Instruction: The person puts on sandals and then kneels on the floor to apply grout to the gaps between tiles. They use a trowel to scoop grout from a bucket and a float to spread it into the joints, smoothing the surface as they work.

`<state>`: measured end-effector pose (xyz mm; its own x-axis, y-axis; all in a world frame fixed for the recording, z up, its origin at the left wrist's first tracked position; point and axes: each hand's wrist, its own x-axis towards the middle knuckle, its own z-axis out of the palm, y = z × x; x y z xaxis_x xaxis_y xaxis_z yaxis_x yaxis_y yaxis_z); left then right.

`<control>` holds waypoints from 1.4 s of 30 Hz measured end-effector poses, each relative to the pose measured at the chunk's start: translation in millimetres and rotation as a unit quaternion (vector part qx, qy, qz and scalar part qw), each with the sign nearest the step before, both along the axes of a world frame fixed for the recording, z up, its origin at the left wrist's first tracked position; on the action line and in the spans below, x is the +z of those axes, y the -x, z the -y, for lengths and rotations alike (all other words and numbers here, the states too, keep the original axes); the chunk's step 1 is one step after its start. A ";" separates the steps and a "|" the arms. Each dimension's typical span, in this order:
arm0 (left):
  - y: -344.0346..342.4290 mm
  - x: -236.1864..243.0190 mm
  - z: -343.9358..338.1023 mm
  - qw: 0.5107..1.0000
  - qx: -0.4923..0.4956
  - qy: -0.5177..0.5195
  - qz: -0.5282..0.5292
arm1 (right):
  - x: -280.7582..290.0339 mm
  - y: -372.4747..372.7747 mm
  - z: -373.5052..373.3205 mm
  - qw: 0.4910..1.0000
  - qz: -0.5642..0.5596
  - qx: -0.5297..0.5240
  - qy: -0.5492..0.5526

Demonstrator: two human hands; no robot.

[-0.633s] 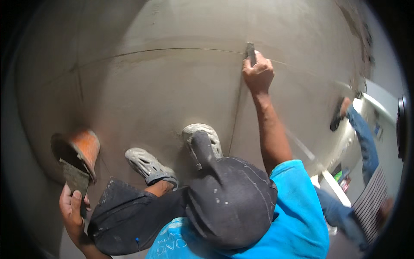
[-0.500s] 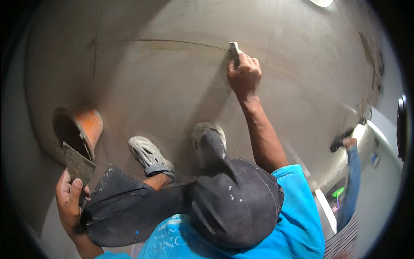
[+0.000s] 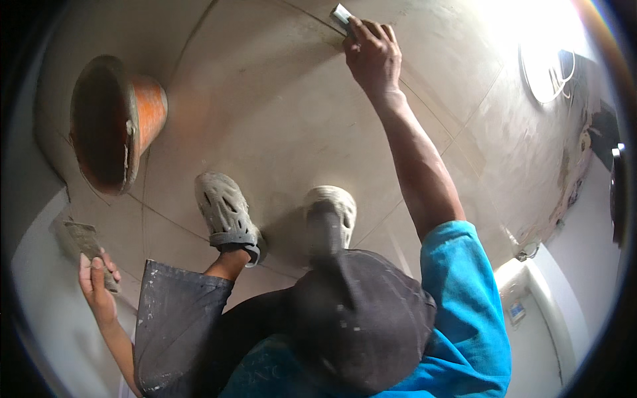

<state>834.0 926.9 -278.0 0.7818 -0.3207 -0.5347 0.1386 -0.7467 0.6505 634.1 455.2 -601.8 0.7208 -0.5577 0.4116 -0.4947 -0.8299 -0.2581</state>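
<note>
Plainly, the left hand point(image 3: 98, 284) grasps a flat, mottled scraper point(image 3: 81, 236), the right hand point(image 3: 376, 61) a slim, pale-ended tool point(image 3: 341, 14).

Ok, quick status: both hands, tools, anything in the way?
Left hand: holding flat scraper. Right hand: gripping small tool at floor joint. Orange bucket: off left, apart from both hands.

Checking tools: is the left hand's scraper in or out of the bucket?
Out: the left hand holds the scraper visibly apart from the bucket.
</note>
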 end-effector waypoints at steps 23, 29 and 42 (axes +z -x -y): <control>25.2 -19.3 24.8 0.994 0.038 -0.066 -0.084 | 28.9 -201.9 34.4 0.976 0.023 0.208 0.066; 37.7 -19.4 25.2 0.988 0.024 -0.097 -0.115 | 58.6 -178.5 55.1 0.942 -0.072 0.326 -0.045; 17.9 -41.6 16.4 0.990 -0.048 -0.046 -0.121 | 76.3 206.7 80.1 0.930 -0.234 0.258 -0.120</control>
